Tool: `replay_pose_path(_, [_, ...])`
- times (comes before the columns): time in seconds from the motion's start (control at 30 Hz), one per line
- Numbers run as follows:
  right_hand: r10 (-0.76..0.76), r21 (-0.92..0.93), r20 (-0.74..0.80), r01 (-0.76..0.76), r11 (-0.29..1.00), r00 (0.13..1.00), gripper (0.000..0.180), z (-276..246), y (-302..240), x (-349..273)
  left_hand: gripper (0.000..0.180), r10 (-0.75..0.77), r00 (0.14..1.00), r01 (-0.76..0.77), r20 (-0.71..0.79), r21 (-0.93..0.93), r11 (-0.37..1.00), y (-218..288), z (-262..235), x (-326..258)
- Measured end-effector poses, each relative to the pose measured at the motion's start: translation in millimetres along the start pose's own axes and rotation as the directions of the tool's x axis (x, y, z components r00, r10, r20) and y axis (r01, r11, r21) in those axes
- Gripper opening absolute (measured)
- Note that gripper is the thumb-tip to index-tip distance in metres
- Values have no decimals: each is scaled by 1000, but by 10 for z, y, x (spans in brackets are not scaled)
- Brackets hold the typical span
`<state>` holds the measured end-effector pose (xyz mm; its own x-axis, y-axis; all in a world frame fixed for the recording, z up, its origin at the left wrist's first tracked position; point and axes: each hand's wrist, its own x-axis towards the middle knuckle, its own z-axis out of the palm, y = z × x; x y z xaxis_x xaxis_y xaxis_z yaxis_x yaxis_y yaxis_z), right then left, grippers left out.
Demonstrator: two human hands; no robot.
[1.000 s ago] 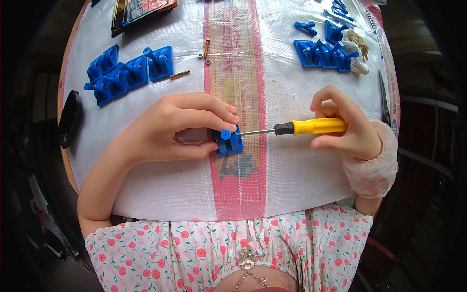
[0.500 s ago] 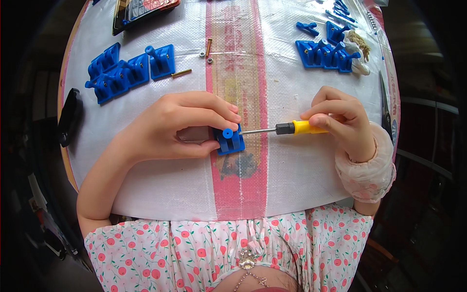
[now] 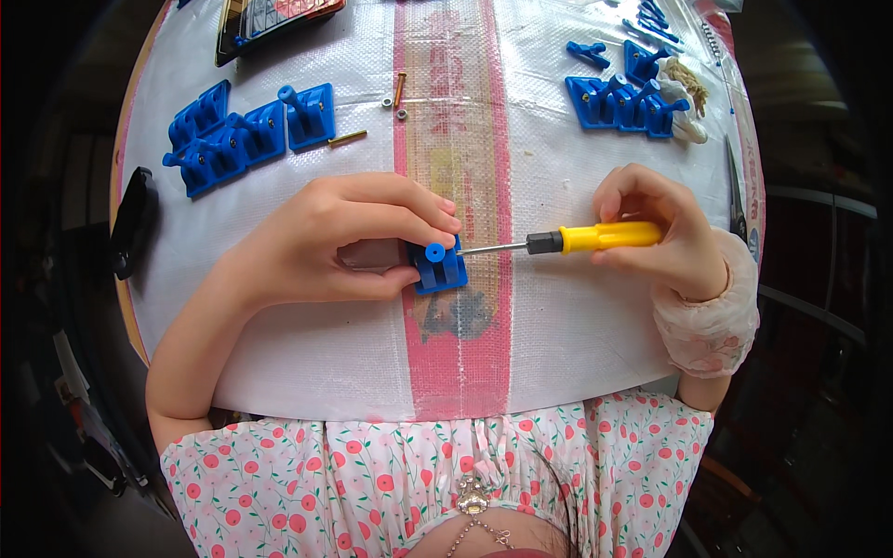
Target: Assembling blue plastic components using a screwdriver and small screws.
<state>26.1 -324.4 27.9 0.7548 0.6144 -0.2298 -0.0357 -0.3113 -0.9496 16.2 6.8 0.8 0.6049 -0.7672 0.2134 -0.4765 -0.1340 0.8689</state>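
Observation:
Near the middle of the table, my left hand pinches a small blue plastic bracket with a round peg standing up from it. Fingers lie over its far edge and the thumb presses its left side. A screwdriver with a yellow handle and black collar lies level, its metal shaft pointing left. The tip meets the bracket's right side, close to my left fingertips; the exact contact is too small to make out. My right hand is closed around the rear end of the yellow handle.
Several blue brackets stand at the far left beside a brass-coloured pin. A bolt and two nuts lie at the far middle. More blue brackets sit far right, near scissors. A black object rests at the left edge.
My right hand has slid back along the handle toward its rear end, uncovering more yellow. The bracket, my left hand and the screwdriver tip stay nearly in place.

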Motion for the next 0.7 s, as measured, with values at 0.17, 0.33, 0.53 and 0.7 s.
replay_pose_path(0.17, [61, 12, -110, -60, 998, 992, 25, 10, 3, 34, 40, -19, 1000, 19, 0, -4, 1000, 0, 1, -21])
replay_pose_path(0.33, [243, 24, -60, -242, 970, 968, 22, 42, -123, 8, 40, -21, 1000, 21, -3, -14, 1000, -1, 1, -21])
replay_pose_path(0.53, [-103, -65, -58, 99, 993, 993, 24, 13, 88, 9, 39, -14, 1000, 14, -1, -15, 1000, 1, 12, -11])
replay_pose_path(0.7, [-2, -176, 24, 6, 984, 1000, 23, -56, -21, 15, 39, -13, 1000, 13, 5, -18, 1000, 9, 7, -17])
